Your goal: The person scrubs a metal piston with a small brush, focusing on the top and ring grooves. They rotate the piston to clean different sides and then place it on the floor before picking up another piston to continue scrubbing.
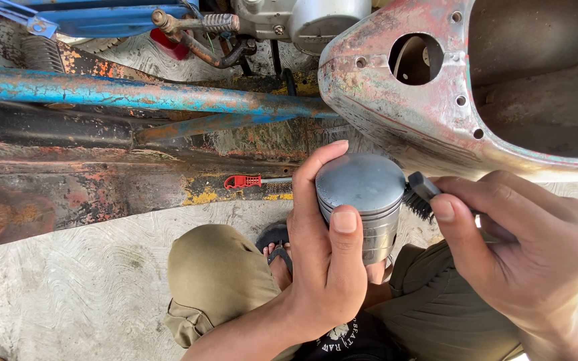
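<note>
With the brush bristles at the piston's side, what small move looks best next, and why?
Probably a short stroke of the black brush along the ring grooves. The left hand grips the grey piston upright, thumb on its crown edge, and the right hand already presses the bristles against its grooved right side, so the grooves are exposed and steady.

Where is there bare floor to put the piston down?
Bare concrete floor lies left of the bent knee, below the rusty frame rail. Crowded: between the left hand, piston, right hand with brush, and the red-handled tool.
</note>
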